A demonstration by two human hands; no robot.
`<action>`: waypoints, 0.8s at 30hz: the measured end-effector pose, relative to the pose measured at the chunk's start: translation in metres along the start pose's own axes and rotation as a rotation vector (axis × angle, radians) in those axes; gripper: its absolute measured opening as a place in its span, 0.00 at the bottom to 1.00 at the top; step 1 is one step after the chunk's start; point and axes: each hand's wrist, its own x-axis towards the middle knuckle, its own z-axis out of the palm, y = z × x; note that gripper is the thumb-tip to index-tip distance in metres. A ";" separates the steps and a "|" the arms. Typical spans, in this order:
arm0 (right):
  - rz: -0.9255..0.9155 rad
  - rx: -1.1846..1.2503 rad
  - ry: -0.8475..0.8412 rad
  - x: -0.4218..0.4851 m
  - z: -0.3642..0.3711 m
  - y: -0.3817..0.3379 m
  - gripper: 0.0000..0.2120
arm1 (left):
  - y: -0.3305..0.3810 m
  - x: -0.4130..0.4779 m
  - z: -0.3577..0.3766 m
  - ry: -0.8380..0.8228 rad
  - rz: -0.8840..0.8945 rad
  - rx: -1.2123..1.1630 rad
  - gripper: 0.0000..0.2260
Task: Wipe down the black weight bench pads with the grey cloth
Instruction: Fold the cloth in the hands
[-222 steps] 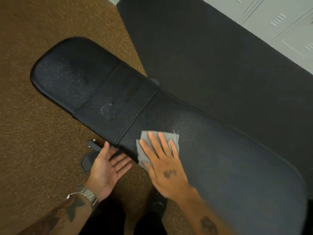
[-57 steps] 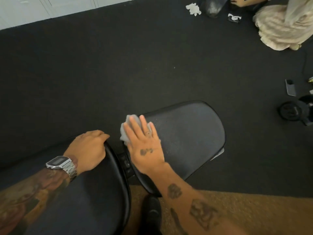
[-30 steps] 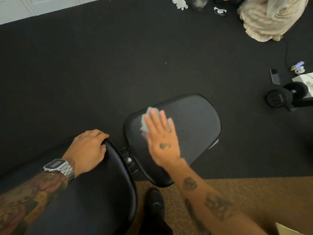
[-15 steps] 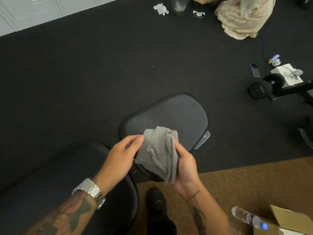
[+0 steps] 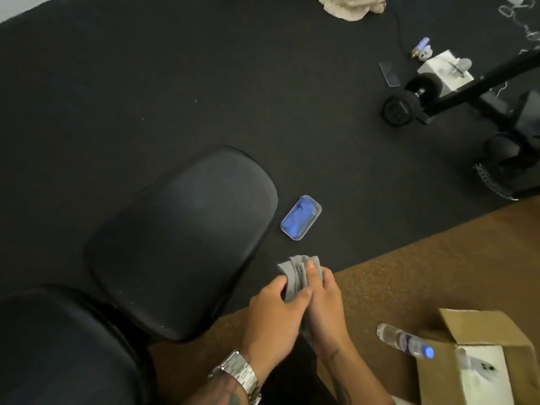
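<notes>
The grey cloth is bunched between both hands, off to the right of the bench. My left hand grips its lower part and my right hand closes on it from the right. The small black seat pad lies to the left of the hands, with nothing on it. The larger black back pad fills the lower left corner. A silver watch sits on my left wrist.
A blue lidded container lies on the black floor mat just right of the seat pad. A water bottle leans on an open cardboard box at lower right. Dumbbells and a black frame stand at upper right.
Both hands have carried the cloth off the seat pad to the right and folded it smaller. The view has swung right, and the blue container has come into sight.
</notes>
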 end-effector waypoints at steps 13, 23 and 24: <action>0.291 -0.037 -0.113 0.271 -0.062 0.056 0.24 | -0.028 0.251 0.107 0.121 -0.312 0.108 0.22; 0.279 0.174 -0.064 0.413 -0.019 0.091 0.22 | -0.060 0.300 0.125 0.285 -0.209 0.000 0.08; 0.274 0.190 -0.053 0.424 -0.012 0.093 0.22 | -0.063 0.302 0.125 0.291 -0.205 -0.021 0.07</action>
